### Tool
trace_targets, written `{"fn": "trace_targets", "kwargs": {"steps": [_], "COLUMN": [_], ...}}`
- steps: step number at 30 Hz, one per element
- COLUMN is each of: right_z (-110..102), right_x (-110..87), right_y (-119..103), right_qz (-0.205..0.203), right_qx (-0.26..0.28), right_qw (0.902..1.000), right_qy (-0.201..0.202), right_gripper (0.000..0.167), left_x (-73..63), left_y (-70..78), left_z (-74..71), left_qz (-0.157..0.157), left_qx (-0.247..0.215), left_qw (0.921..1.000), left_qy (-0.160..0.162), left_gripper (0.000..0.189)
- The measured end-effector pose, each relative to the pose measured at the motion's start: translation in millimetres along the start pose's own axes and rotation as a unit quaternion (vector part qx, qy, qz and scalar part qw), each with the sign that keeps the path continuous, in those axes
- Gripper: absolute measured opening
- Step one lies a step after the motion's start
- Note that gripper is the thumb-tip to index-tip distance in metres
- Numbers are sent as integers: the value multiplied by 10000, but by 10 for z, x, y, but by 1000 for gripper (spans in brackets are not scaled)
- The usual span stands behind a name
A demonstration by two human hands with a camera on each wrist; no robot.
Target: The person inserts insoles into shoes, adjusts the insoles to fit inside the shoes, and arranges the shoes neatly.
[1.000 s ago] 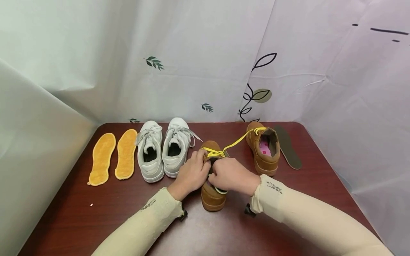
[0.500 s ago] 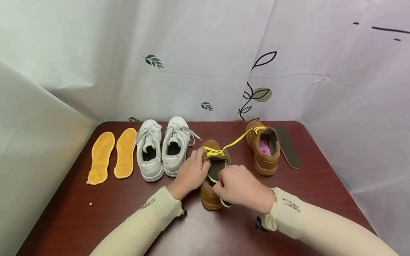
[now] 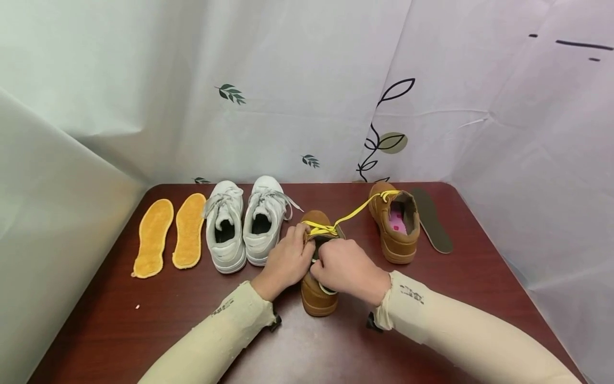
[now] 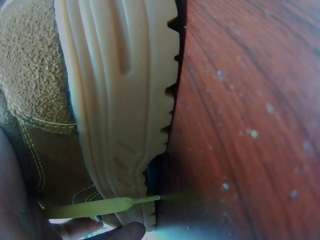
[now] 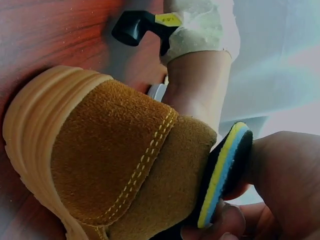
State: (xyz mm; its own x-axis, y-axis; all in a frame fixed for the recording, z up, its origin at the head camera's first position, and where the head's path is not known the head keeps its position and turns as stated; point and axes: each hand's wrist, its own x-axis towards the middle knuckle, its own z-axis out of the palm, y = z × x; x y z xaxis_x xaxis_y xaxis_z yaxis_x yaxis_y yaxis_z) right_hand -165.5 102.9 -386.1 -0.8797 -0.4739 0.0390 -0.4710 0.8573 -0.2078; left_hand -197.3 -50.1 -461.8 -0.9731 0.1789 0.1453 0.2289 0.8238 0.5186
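Note:
A brown suede shoe [image 3: 318, 300] with a yellow lace [image 3: 320, 229] stands on the table, its toe pointing away from me. My left hand [image 3: 288, 260] grips its left side near the collar and lace. In the left wrist view, the pale sole [image 4: 122, 95] rests against the wood and a lace end [image 4: 115, 206] hangs beside the fingers. My right hand [image 3: 350, 266] pinches an insole [image 5: 226, 172], dark on its face with a yellow and blue edge, at the shoe's opening. The insole's front part is hidden inside the shoe and behind the hand.
A matching brown shoe [image 3: 399, 249] with a pink-patterned inside stands at the right, joined by a yellow lace [image 3: 357, 211]. Beside it lies a dark insole [image 3: 434, 226]. White sneakers [image 3: 227, 256] and two orange fuzzy insoles [image 3: 189, 232] are at the left.
My right hand drew back toward me and to the right with the insole, then moved forward to the shoe's opening again. My left hand stays on the shoe.

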Motion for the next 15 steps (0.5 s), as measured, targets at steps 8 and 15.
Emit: {"fn": "trace_targets", "kwargs": {"steps": [8,15], "right_z": [105,104], "right_x": [150,159], "right_y": [71,67], "right_qz": [67,78], "right_qx": [61,9], "right_qw": [9997,9997], "right_qy": [-220,-230], "right_gripper": [34,33], "left_x": [-8,-5], "left_y": [-23,-24], "left_z": [10,11], "left_qz": [67,179], "left_qx": [-141,-208], "left_qw": [9998,9995], "left_qy": [104,169], "left_gripper": [27,27]}}
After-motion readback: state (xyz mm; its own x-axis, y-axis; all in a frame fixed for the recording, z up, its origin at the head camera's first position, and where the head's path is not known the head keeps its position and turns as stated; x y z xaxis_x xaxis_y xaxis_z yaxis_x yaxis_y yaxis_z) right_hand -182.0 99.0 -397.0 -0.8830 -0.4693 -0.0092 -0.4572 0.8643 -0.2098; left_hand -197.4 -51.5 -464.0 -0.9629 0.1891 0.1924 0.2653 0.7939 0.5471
